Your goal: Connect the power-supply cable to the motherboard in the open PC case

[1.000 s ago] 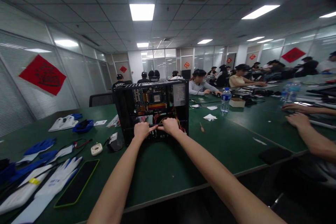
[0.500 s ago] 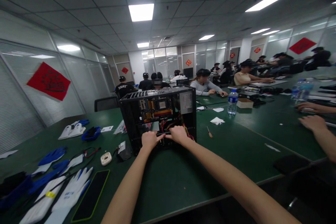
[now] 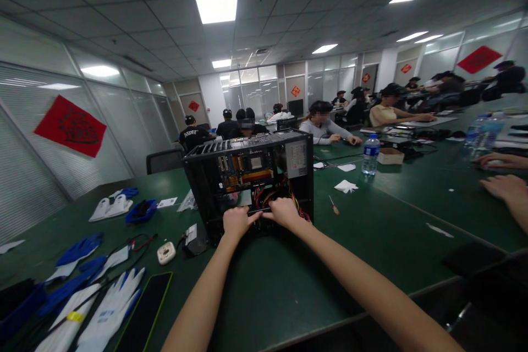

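- Left hand (image 3: 237, 224) and right hand (image 3: 284, 212) meet at the computer case's low middle, near 6 o'clock, thumbs pointing at each other; each grip is clasped on the frame there, though the curled fingertips are hidden.
- Two hands, set symmetrically with arms outstretched, probably spread the force evenly – and may steady the case too.
- The computer case (image 3: 306, 195) stands upright at 12 o'clock on the tabletop (image 3: 272, 291), open side towards the person, which gives the hands access.
- Inside, the circuit board (image 3: 229, 171) sits above the hands and a labelled metal box (image 3: 297, 158) towards 1 o'clock, both left exposed.
- A screwdriver (image 3: 334, 207) lies near 3 o'clock, apparently parked within reach.
- White glove (image 3: 110, 308) and phone (image 3: 144, 313) lie around 7 o'clock – seemingly put aside to leave the near tabletop for the forearms.
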The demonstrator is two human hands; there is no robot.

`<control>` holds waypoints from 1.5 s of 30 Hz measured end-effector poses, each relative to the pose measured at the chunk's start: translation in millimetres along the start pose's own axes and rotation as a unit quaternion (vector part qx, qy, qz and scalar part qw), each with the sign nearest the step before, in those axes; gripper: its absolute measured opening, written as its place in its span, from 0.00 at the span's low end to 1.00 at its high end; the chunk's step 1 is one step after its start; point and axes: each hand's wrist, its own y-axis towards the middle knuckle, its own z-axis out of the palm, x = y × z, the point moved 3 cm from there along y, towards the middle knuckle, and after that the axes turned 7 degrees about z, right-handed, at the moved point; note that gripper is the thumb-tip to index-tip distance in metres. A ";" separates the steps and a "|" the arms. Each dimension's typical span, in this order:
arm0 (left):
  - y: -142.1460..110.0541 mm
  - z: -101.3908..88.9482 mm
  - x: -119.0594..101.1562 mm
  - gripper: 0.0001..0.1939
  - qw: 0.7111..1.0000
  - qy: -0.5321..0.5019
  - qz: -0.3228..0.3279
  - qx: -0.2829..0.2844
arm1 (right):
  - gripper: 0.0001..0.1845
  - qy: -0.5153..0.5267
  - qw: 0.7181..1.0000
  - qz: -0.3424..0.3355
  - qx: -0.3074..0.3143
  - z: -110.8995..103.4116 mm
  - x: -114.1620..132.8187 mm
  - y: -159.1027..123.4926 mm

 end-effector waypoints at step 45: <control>70.8 20.3 -9.4 0.08 0.945 -0.326 -0.002 0.021 | 0.34 0.241 0.947 -0.136 0.161 -7.8 -17.2 33.2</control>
